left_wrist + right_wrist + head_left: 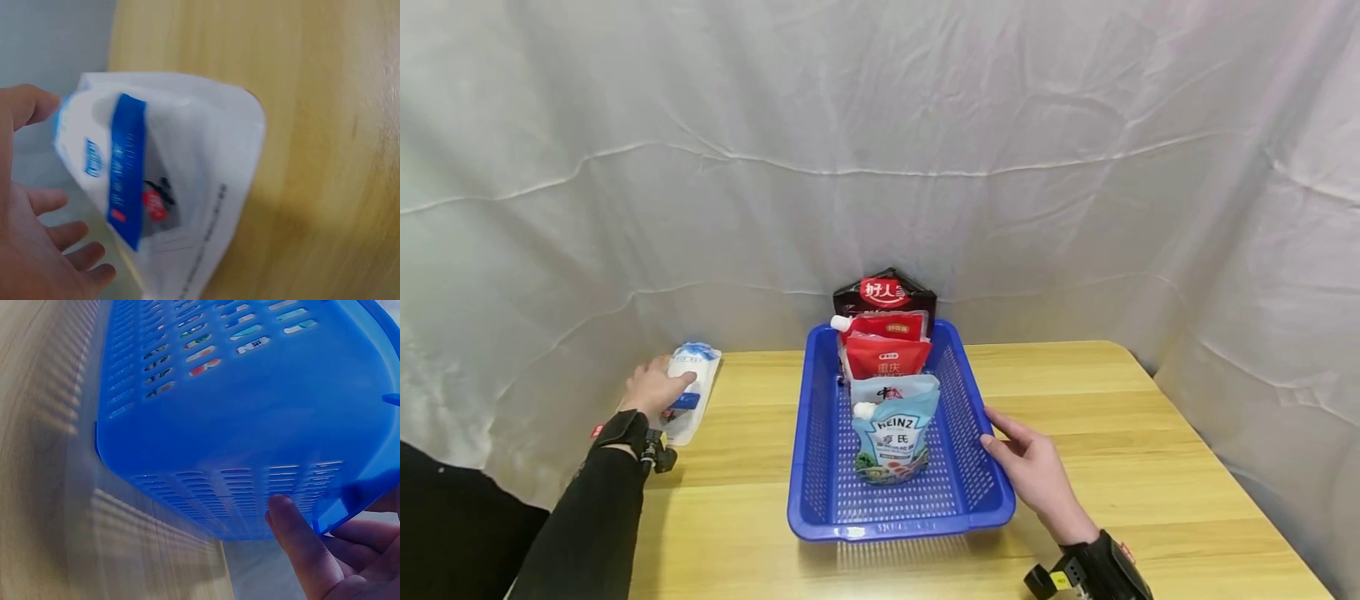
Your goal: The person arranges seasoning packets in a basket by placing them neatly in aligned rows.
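Note:
My left hand (657,388) is at a white and blue pouch (698,379) on the table's left side. In the left wrist view the thumb meets the pouch's edge, and the other fingers lie loose beside it. My right hand (1037,475) holds the right rim of a blue plastic basket (901,528), one digit against its slotted wall in the right wrist view. Inside the basket stand a light-blue Heinz pouch (891,442), a pale pouch (880,387) behind it, and red pouches (887,357) farther back, one with a white cap.
A black packet with a red label (883,292) stands upright at the basket's far end. The wooden table (1097,400) extends on both sides of the basket. A grey cloth (880,167) hangs behind the table and along its sides.

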`<state>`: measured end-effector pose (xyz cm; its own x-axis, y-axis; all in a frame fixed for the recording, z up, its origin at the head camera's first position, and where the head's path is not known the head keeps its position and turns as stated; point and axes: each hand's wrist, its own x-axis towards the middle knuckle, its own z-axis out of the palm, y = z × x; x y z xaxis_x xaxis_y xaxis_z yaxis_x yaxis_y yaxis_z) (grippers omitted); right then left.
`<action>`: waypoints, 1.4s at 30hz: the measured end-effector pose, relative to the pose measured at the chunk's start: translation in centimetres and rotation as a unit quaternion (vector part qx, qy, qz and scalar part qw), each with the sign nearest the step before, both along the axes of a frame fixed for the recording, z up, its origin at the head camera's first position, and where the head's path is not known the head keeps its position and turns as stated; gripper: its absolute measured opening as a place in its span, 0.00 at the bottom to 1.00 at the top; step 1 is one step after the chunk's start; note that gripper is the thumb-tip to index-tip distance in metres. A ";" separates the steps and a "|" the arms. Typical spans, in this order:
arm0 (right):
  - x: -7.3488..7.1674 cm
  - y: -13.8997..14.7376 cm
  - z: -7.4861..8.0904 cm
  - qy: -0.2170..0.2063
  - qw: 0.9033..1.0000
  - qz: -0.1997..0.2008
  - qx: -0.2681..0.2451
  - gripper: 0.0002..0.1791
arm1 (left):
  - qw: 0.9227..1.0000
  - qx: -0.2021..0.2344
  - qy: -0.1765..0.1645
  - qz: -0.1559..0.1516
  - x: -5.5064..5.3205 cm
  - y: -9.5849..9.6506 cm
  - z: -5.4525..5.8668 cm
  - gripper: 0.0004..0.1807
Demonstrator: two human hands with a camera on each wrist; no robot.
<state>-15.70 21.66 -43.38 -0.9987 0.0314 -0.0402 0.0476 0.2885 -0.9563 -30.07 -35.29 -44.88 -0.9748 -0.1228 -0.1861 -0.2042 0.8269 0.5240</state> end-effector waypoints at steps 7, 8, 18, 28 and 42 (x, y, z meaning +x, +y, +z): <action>0.0 -0.2 0.2 -0.003 1.000 -0.002 -0.003 0.29 | 0.999 -0.005 -0.047 0.020 -0.4 -0.4 -1.3 0.54; 0.0 -0.2 0.2 -0.003 1.000 -0.003 -0.003 0.29 | 0.999 -0.011 -0.043 0.014 -0.4 -0.4 -1.3 0.52; 0.1 -0.1 0.4 0.001 1.000 -0.004 0.002 0.29 | 0.999 -0.020 0.011 0.030 -0.5 -0.2 -1.2 0.40; 0.1 -0.1 0.2 0.006 1.000 -0.003 0.004 0.29 | 0.997 0.021 -0.012 0.077 -0.4 0.4 -1.2 0.40; 0.1 -0.1 0.3 -0.013 1.000 -0.009 0.019 0.29 | 0.996 0.066 -0.009 0.057 1.0 1.1 -0.1 0.31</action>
